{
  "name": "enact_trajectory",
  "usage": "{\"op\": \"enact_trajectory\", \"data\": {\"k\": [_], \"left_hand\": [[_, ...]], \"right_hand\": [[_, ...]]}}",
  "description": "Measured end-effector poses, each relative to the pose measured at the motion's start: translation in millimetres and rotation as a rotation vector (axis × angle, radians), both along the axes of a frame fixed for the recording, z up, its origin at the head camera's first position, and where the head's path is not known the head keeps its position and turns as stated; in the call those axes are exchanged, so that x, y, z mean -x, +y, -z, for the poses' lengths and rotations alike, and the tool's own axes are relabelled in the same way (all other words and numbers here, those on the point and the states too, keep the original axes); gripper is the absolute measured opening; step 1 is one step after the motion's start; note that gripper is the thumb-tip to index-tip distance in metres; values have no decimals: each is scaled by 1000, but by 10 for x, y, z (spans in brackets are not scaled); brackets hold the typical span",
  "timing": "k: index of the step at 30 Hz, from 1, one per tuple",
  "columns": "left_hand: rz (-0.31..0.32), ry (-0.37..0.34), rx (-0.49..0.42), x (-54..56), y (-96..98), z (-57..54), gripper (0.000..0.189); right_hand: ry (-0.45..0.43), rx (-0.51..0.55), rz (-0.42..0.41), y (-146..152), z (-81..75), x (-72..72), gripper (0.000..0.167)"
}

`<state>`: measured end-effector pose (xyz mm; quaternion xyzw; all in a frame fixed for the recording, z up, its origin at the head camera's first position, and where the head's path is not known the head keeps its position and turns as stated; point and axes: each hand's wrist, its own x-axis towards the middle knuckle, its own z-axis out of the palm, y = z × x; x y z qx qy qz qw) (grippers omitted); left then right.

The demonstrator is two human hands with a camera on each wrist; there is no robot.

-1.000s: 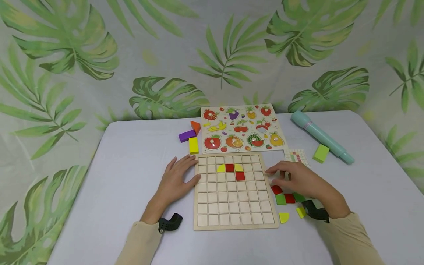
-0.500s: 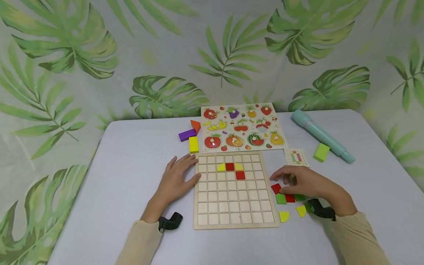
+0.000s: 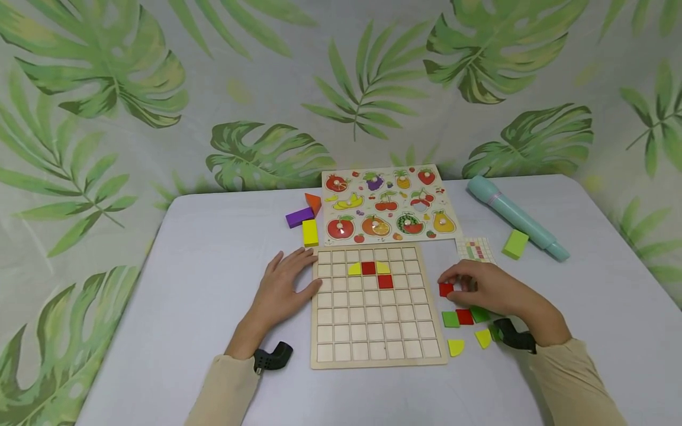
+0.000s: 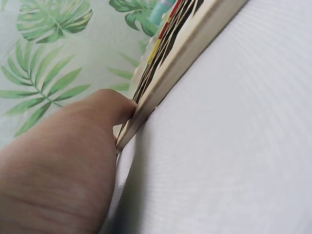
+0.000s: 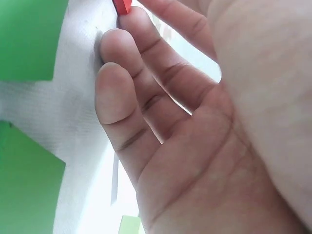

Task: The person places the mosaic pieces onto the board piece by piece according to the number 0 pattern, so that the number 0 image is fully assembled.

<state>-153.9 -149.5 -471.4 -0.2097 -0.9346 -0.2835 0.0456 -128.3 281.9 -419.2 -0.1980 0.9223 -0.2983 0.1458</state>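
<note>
My right hand (image 3: 492,288) pinches a red square tile (image 3: 446,290) between thumb and fingers, just off the right edge of a wooden grid board (image 3: 377,316). A corner of that red tile (image 5: 123,6) shows by the fingertips in the right wrist view. Along the board's left edge rests my left hand (image 3: 288,289), its fingers extended and the thumb on the frame. The left wrist view has this thumb (image 4: 119,107) against the board's rim (image 4: 168,73). Two red squares (image 3: 369,268) and two yellow quarter-round tiles (image 3: 354,270) sit in the upper cells.
Loose green (image 3: 450,319), red (image 3: 465,317) and yellow tiles (image 3: 455,347) lie right of the board. Behind it are a fruit puzzle (image 3: 394,231) and a small pattern card (image 3: 476,247). Coloured blocks (image 3: 310,232) flank the puzzle's left side; a teal tube (image 3: 517,219) and green block (image 3: 515,244) lie right.
The right hand has drawn back from the board's edge to the loose tiles and taken hold of a red square, shifting it away from the others. The left hand stays put.
</note>
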Motion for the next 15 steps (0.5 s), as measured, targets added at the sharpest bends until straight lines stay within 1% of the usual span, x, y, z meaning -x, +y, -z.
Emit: {"op": "enact_trajectory", "data": {"k": [4,10,12,15], "left_hand": [[1,-2,-3,2,1,0,54],[2,8,-8,5,-2,-1,53],[2,7,-9,5,-3,-1,53],[2,2,-10,2,-5,-1,53]], "right_hand": [[-8,-12,2,9,-24,-16,37],[-13,-29,17,-9,-46,-20,35],[-1,-25,25,-28,-42,-20,34],[47,8,12,-78,-19,-15,33]]}}
